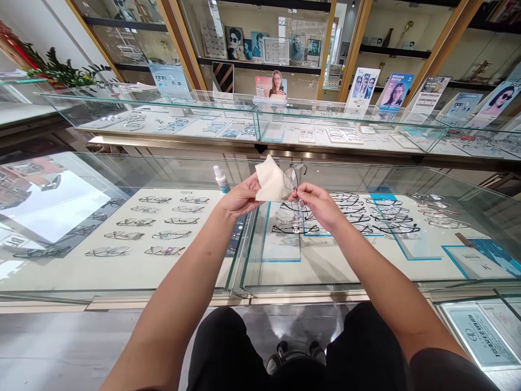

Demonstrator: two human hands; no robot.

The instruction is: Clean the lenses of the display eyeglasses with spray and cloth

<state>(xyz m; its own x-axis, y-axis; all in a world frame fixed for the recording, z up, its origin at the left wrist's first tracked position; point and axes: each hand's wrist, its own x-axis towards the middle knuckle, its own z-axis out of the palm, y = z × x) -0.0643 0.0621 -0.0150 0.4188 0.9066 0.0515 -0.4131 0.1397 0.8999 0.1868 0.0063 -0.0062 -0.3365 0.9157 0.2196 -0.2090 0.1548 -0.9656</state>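
My left hand (243, 196) grips a cream cleaning cloth (270, 179) with zigzag edges, held up above the glass display case. Just right of the cloth, my right hand (319, 203) pinches a pair of thin dark-rimmed eyeglasses (291, 178), one lens standing upright against the cloth's edge. The other lens and part of the frame are hard to make out against the glasses in the case below. Behind my left hand a small white spray bottle (221, 179) with a blue base stands on the glass.
Under the glass top lie rows of eyeglasses (166, 235) on the left and more frames (394, 217) on the right. Across from me runs a second glass display case (203, 117) with advert cards (362, 89) on it. My knees are close to the near edge.
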